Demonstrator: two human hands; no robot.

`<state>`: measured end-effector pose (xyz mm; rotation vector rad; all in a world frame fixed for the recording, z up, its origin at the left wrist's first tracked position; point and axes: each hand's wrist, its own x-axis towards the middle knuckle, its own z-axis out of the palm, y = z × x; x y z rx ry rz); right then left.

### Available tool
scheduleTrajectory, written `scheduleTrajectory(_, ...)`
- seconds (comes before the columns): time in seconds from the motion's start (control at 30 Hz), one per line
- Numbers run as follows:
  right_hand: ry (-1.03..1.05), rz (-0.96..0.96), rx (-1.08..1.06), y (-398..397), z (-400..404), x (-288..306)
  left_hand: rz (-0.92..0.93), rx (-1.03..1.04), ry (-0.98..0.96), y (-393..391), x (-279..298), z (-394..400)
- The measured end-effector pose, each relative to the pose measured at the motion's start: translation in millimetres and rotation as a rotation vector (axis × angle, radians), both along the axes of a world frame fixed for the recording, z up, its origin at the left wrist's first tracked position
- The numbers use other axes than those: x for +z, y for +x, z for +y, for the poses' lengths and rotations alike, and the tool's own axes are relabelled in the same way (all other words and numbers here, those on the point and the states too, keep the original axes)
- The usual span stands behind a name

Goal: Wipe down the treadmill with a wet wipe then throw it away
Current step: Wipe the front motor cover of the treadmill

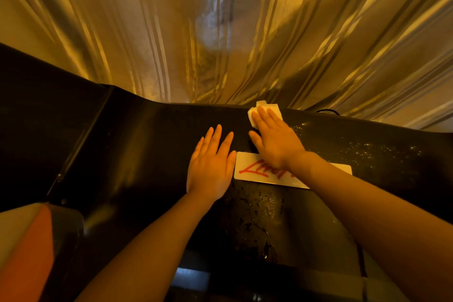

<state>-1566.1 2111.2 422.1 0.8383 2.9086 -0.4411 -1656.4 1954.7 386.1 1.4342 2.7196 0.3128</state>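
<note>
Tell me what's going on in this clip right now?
A person is wiping the black treadmill cover. The right hand presses a white wet wipe flat near the far edge, by the curtain. The left hand rests open on the cover beside a white label with red lettering. Wet streaks and droplets show; the wipe isn't thrown away yet.

Both forearms are bare, no sleeves, rings or watch on either wrist.
</note>
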Motion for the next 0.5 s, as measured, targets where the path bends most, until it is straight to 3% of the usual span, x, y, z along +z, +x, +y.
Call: scheduleTrajectory(0.5,0.072,0.044,0.036,56,-48,-25,0.004,0.004,-0.032,1,2,-1)
